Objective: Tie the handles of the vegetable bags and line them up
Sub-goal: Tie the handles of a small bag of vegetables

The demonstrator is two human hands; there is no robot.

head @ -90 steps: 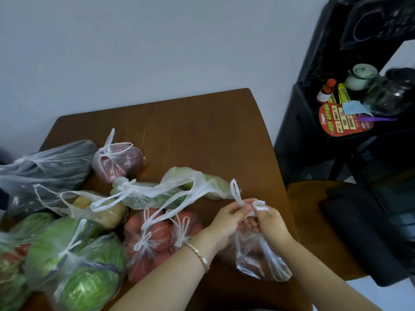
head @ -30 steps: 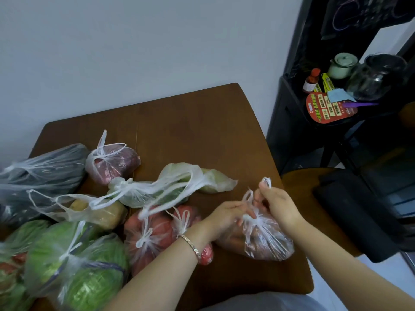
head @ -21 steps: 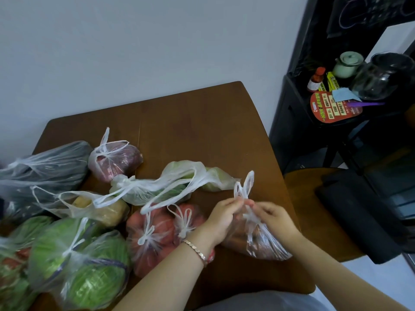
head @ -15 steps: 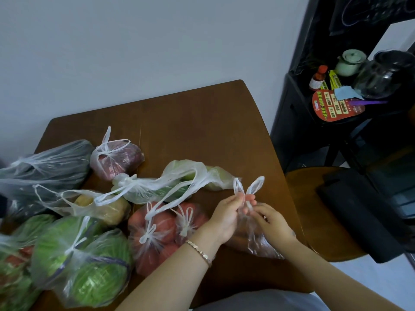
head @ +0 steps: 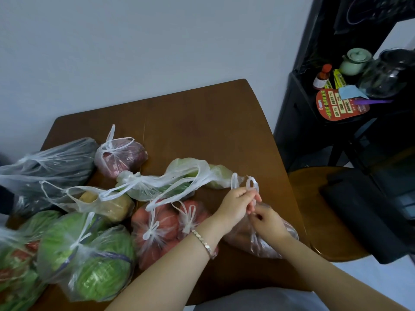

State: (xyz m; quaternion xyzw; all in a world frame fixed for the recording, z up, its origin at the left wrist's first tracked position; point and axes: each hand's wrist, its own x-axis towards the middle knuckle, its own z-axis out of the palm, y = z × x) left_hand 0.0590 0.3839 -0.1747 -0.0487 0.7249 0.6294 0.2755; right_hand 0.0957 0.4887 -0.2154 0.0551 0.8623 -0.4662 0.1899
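Near the table's (head: 202,122) right edge, both hands now sit lower and closer than a moment ago: the left hand (head: 235,204) pinches the handle loops (head: 251,186) of the clear bag (head: 269,241) upright, while the right hand (head: 268,218) grips the neck just beneath. Reddish stuff inside, can't tell what. Tied bags alongside hold cabbage (head: 98,263) and tomatoes (head: 161,225). The shelf's red card (head: 336,107) has writing, unreadable.
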